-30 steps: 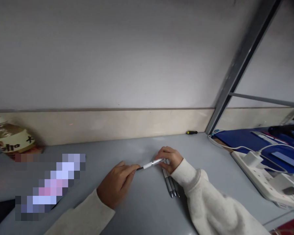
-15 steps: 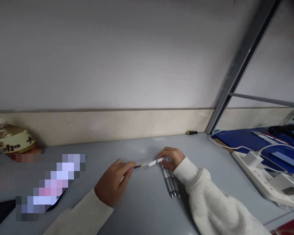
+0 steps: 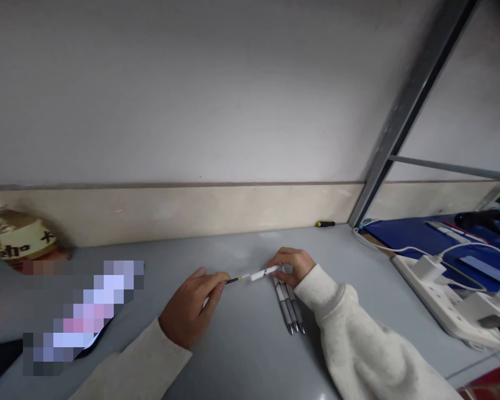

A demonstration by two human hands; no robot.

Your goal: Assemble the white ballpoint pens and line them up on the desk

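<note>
My left hand pinches the dark tip end of a pen refill just above the grey table. My right hand grips a white pen barrel by its far end. The refill shows a short yellow and clear stretch between the two hands, drawn partly out of the barrel. Under my right hand lie several grey pens side by side on the table, tips toward me.
A white power strip with plugged chargers and cables lies at the right, beside blue items. A small black and yellow screwdriver rests by the wall. A jar stands at far left; a blurred patch covers something on the table.
My left hand has drawn back to the left, pulling the refill out of the white barrel, so a gap with the thin refill now shows between the hands.
</note>
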